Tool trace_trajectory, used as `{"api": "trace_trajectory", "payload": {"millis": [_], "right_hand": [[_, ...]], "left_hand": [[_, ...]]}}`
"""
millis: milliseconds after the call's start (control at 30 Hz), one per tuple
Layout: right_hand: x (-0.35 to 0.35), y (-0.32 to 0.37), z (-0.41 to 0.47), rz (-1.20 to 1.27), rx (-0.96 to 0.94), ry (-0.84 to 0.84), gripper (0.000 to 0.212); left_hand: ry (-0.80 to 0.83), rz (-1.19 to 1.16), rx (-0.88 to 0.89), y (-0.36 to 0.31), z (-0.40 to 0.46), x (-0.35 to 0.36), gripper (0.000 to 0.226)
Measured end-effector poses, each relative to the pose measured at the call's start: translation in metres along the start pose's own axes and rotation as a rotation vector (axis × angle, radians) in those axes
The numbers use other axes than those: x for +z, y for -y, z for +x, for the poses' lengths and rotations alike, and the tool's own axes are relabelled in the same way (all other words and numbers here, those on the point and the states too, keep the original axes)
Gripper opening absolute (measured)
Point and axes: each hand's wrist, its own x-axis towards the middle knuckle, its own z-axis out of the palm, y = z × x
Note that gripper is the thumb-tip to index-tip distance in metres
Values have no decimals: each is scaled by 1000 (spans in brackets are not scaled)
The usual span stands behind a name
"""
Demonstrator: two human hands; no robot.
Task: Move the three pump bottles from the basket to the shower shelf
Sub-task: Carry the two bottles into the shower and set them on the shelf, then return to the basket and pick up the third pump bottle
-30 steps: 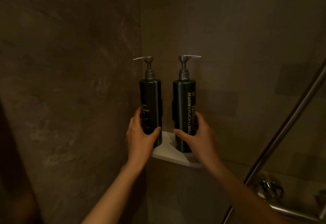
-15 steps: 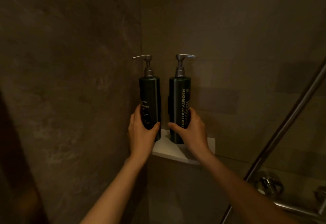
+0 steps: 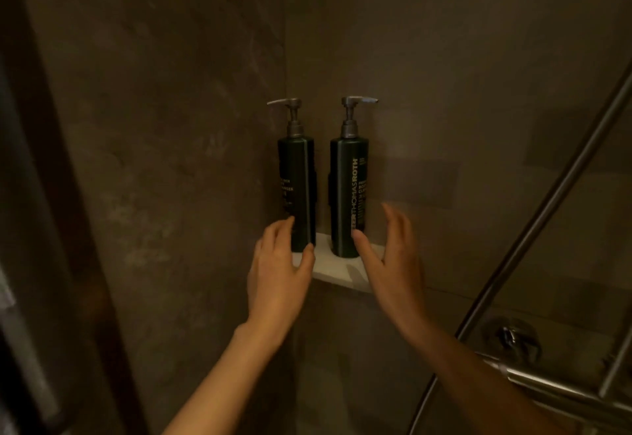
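Note:
Two dark green pump bottles with grey pump heads stand upright on the white corner shower shelf (image 3: 337, 268). The left bottle (image 3: 297, 191) sits against the left wall, the right bottle (image 3: 349, 195) beside it with a gap between. My left hand (image 3: 278, 272) is just below the left bottle, fingers spread, fingertips near its base. My right hand (image 3: 390, 260) is to the right of the right bottle, fingers apart, thumb close to the bottle's lower part. Neither hand grips anything. The basket and a third bottle are out of view.
Dark stone tile walls meet in the corner behind the shelf. A metal shower rail (image 3: 547, 215) runs diagonally at the right, with a metal valve fitting (image 3: 513, 339) and a horizontal bar (image 3: 561, 386) at lower right. A dark door frame (image 3: 51, 229) stands at the left.
Both hands held the bottles and set them down on the shelf. Now both hands have let go and drawn back a little with fingers spread.

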Motion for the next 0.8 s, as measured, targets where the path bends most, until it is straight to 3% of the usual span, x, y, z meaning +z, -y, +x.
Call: {"api": "trace_trajectory", "payload": {"millis": [167,333,467,600,800], "right_hand": [[-14,-17,-61,-37,-111,-11,56],[-8,-42,-148,-42,-191,152,50],[6,-53,-226,-121,-215,389,49],[31,-42,-306,-125,-189,665,51],[82,20,-385,-32,-364,1048,55]], "left_hand": [[-9,244,18,-1,-75,-4,47],[7,387,-43,17,-175,-6,46],[74,499,-165,37,-267,-20,46],[202,597,-459,67,-353,-49,53],[200,723,-731,114,-436,-126,48]]}}
